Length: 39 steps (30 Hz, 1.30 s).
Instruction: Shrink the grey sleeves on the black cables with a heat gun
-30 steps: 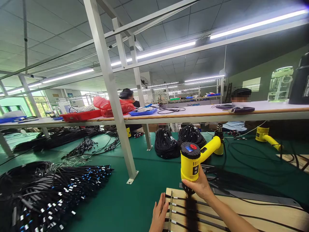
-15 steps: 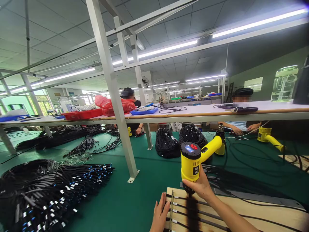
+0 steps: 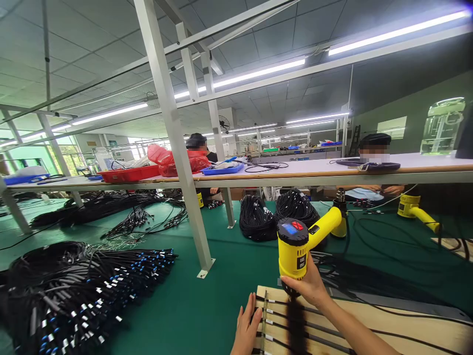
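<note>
My right hand [image 3: 312, 283] is wrapped round the lower body of a yellow heat gun [image 3: 293, 256]. Its black nozzle points down at a wooden board [image 3: 402, 325], and its handle slants up to the right. Several black cables [image 3: 327, 329] with white labels lie side by side across the board, passing over a dark scorched strip [image 3: 296, 323] below the nozzle. At the board's left edge, my left hand [image 3: 246, 328] rests with fingers stretched out, beside the cable ends and a thin metal bar [image 3: 263, 315]. It grips nothing that I can see.
A large bundle of black cables [image 3: 81, 291] lies on the green table at left. Coiled cables [image 3: 257, 218] sit behind the heat gun. A metal post [image 3: 173, 128] and a shelf [image 3: 314, 166] stand ahead. Co-workers sit beyond; a second heat gun [image 3: 417, 212] lies at right.
The surroundings appear slightly further right in the view. My right hand and the heat gun stay over the scorched strip, and my left hand remains at the board's left edge.
</note>
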Each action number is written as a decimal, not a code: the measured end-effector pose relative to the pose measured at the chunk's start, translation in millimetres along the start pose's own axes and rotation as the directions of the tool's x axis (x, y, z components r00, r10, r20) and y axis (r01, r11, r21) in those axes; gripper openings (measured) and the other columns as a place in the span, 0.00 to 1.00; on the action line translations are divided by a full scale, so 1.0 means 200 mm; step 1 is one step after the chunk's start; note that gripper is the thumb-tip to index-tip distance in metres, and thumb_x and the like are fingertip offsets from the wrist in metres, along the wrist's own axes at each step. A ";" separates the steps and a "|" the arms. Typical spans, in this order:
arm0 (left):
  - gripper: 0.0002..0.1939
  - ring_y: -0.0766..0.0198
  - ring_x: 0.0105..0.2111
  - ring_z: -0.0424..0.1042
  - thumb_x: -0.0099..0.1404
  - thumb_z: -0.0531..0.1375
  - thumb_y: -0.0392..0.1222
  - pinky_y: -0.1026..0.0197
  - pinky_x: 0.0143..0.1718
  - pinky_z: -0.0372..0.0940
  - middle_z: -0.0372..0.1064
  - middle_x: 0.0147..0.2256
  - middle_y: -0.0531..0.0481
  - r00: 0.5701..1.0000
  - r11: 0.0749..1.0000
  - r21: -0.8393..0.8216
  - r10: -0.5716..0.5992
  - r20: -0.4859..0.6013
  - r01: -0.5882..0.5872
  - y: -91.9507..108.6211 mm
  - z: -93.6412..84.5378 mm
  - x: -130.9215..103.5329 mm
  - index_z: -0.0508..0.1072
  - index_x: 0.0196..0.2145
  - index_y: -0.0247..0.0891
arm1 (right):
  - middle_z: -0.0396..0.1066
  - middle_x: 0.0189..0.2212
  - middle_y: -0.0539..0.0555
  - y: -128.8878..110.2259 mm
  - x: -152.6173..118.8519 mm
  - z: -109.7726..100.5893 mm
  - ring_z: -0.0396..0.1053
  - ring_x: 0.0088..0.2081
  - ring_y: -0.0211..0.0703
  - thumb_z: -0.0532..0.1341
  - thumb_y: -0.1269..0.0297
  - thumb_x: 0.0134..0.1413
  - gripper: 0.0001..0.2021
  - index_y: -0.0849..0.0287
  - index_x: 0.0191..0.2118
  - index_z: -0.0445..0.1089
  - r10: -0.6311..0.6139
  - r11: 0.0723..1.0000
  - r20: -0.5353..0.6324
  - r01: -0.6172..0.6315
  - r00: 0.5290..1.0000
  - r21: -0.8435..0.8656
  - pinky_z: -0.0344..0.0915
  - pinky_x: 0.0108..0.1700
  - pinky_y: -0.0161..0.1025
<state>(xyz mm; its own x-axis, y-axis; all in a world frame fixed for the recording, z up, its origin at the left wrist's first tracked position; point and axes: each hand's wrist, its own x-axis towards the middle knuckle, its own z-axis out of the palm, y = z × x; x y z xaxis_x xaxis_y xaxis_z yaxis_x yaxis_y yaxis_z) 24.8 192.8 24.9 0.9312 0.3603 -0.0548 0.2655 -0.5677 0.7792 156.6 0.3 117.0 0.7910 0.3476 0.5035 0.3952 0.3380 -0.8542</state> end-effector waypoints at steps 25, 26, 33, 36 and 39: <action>0.34 0.60 0.63 0.41 0.64 0.41 0.56 0.50 0.64 0.28 0.42 0.63 0.51 1.000 0.998 -0.066 0.020 -0.018 -0.021 0.01 0.00 0.00 0.47 0.63 0.36 | 0.73 0.35 0.52 -0.04 -0.09 -0.07 0.72 0.34 0.49 0.70 0.61 0.33 0.29 0.54 0.43 0.58 0.048 0.999 -0.078 -0.048 0.996 0.002 0.69 0.38 0.45; 0.34 0.61 0.63 0.41 0.64 0.41 0.56 0.51 0.64 0.28 0.42 0.63 0.51 1.000 0.997 -0.077 0.022 -0.019 -0.023 0.01 0.00 0.01 0.47 0.63 0.36 | 0.73 0.34 0.52 -0.05 -0.10 -0.07 0.72 0.34 0.49 0.70 0.60 0.32 0.29 0.54 0.43 0.58 0.049 0.999 -0.106 -0.047 0.993 0.019 0.69 0.38 0.45; 0.33 0.60 0.63 0.40 0.64 0.43 0.56 0.50 0.64 0.28 0.43 0.63 0.51 1.000 0.995 -0.101 0.022 -0.022 -0.024 -0.01 0.00 0.01 0.50 0.62 0.37 | 0.73 0.35 0.52 -0.05 -0.13 -0.07 0.71 0.35 0.49 0.70 0.59 0.31 0.30 0.54 0.43 0.59 0.045 0.999 -0.134 -0.042 0.990 0.029 0.68 0.39 0.46; 0.32 0.61 0.63 0.40 0.64 0.43 0.56 0.51 0.64 0.28 0.43 0.63 0.53 0.999 0.994 -0.105 0.025 -0.024 -0.027 -0.01 0.00 0.01 0.51 0.62 0.39 | 0.72 0.34 0.51 -0.05 -0.13 -0.07 0.71 0.35 0.49 0.70 0.60 0.31 0.29 0.54 0.43 0.58 0.060 0.997 -0.099 -0.055 0.993 0.050 0.68 0.38 0.46; 0.32 0.61 0.63 0.40 0.64 0.43 0.55 0.51 0.64 0.28 0.43 0.63 0.52 0.999 0.995 -0.099 0.024 -0.021 -0.026 -0.01 0.00 0.01 0.50 0.62 0.39 | 0.72 0.34 0.50 -0.05 -0.13 -0.07 0.71 0.34 0.48 0.70 0.61 0.32 0.29 0.53 0.43 0.58 0.068 0.994 -0.071 -0.062 0.995 0.086 0.68 0.39 0.46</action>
<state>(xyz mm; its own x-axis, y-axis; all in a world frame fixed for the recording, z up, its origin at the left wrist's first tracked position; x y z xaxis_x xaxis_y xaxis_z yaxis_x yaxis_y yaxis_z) 25.6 194.8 23.6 0.9319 0.3620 -0.0231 0.2153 -0.5007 0.8384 139.8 -24.2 110.2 0.8474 0.3066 0.4335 0.3038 0.3897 -0.8694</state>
